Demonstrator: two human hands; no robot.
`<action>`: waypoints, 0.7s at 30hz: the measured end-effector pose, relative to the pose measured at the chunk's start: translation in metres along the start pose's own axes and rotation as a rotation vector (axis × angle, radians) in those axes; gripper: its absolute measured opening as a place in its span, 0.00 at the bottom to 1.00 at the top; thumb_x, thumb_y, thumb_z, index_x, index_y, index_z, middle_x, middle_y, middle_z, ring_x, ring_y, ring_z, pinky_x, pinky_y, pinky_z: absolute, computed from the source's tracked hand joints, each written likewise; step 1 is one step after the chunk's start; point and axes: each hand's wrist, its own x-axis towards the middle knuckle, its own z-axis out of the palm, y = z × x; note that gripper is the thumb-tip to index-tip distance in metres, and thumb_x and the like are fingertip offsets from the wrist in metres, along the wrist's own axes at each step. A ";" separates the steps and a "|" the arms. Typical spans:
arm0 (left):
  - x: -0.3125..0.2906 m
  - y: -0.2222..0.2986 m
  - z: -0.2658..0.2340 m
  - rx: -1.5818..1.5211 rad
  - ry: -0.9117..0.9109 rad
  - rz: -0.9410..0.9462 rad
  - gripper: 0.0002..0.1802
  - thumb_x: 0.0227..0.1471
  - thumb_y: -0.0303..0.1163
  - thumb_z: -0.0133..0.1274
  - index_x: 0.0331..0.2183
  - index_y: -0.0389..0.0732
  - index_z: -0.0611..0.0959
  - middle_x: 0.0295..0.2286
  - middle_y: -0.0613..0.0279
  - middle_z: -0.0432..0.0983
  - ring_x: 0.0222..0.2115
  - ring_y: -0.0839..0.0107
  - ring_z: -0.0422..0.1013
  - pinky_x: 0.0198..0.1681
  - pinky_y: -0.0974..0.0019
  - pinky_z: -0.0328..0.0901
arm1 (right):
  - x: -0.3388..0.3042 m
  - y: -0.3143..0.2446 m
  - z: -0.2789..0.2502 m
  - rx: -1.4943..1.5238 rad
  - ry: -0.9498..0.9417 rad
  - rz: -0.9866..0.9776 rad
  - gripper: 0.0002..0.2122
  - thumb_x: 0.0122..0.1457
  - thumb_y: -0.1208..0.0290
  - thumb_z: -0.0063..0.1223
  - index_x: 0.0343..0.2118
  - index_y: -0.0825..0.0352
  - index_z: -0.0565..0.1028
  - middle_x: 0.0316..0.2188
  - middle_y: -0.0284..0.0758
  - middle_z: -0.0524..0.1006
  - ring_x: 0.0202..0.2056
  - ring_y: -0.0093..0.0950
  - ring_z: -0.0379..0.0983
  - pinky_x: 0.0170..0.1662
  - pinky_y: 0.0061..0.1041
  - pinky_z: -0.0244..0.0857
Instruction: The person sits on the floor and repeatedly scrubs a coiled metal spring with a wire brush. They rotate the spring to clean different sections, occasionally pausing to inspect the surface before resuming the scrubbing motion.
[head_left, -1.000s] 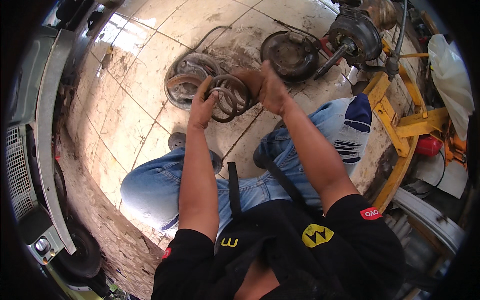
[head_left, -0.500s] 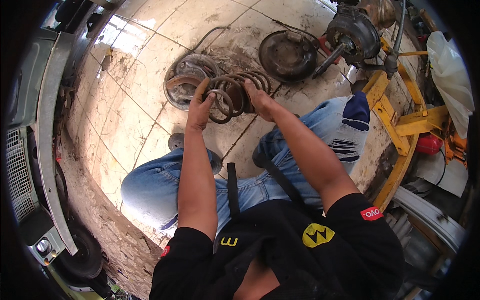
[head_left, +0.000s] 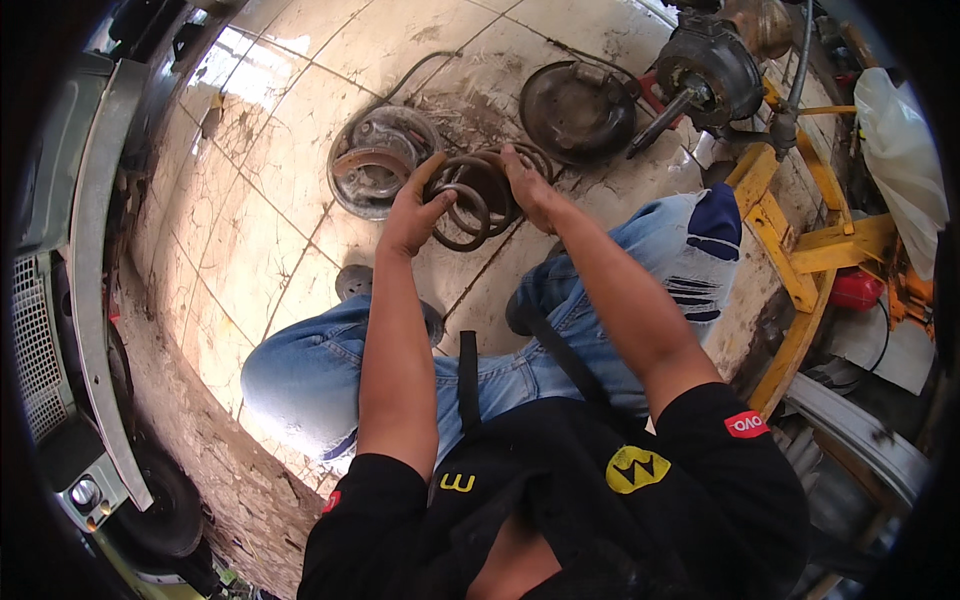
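Observation:
Between my two hands is a rusty brown coil spring (head_left: 466, 241), lifted in front of my knees. My left hand (head_left: 412, 213) grips its near left end, thumb and fingers around the coil. On the far right side, my right hand (head_left: 533, 192) is closed on the coils, with part of its grip hidden. Just left of the spring, a drum brake backing plate (head_left: 362, 200) with a curved brake shoe and a cable lies on the floor. Another dark round backing plate (head_left: 577, 112) lies beyond my right hand.
Yellow metal stands (head_left: 845, 245) and a hub with a shaft (head_left: 705, 75) stand at the right, near a white plastic bag (head_left: 895, 170). Along the left lie a metal bumper (head_left: 92, 290) and a vehicle grille (head_left: 40, 345). The tiled floor (head_left: 270, 215) is stained.
Both hands have moved slightly right with the spring. The spring has turned, so its near coils face me more and fewer far coils show.

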 end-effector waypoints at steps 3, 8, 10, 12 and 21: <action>0.007 -0.003 -0.005 0.110 0.049 0.008 0.32 0.50 0.28 0.59 0.57 0.37 0.70 0.51 0.56 0.70 0.50 0.69 0.67 0.54 0.68 0.61 | 0.001 -0.002 -0.004 0.180 -0.136 -0.046 0.38 0.64 0.38 0.19 0.61 0.68 0.63 0.61 0.38 0.64 0.61 0.29 0.57 0.65 0.28 0.43; 0.011 -0.006 -0.007 0.150 0.046 0.015 0.33 0.50 0.29 0.60 0.57 0.36 0.69 0.51 0.55 0.71 0.51 0.68 0.67 0.54 0.68 0.61 | 0.017 0.015 -0.011 0.059 -0.098 -0.031 0.39 0.64 0.37 0.18 0.60 0.69 0.63 0.57 0.39 0.68 0.57 0.28 0.63 0.61 0.30 0.53; 0.011 -0.006 -0.009 0.171 0.049 0.037 0.33 0.49 0.29 0.60 0.57 0.36 0.69 0.52 0.54 0.70 0.51 0.67 0.67 0.55 0.67 0.61 | 0.022 0.013 -0.012 0.191 -0.133 -0.031 0.39 0.63 0.36 0.20 0.60 0.69 0.63 0.57 0.41 0.67 0.58 0.31 0.62 0.61 0.31 0.53; 0.007 0.008 -0.001 0.200 0.023 -0.045 0.34 0.49 0.29 0.60 0.57 0.36 0.69 0.53 0.53 0.69 0.53 0.67 0.66 0.56 0.66 0.60 | -0.007 -0.020 -0.011 0.236 -0.191 -0.039 0.37 0.64 0.38 0.19 0.59 0.68 0.64 0.57 0.38 0.68 0.56 0.28 0.65 0.60 0.28 0.57; 0.010 0.003 -0.001 0.169 0.025 -0.020 0.33 0.48 0.29 0.62 0.56 0.37 0.71 0.52 0.54 0.70 0.51 0.68 0.67 0.54 0.68 0.61 | -0.003 -0.014 -0.018 0.278 -0.209 -0.017 0.40 0.63 0.36 0.24 0.61 0.72 0.60 0.62 0.46 0.60 0.62 0.34 0.55 0.64 0.30 0.47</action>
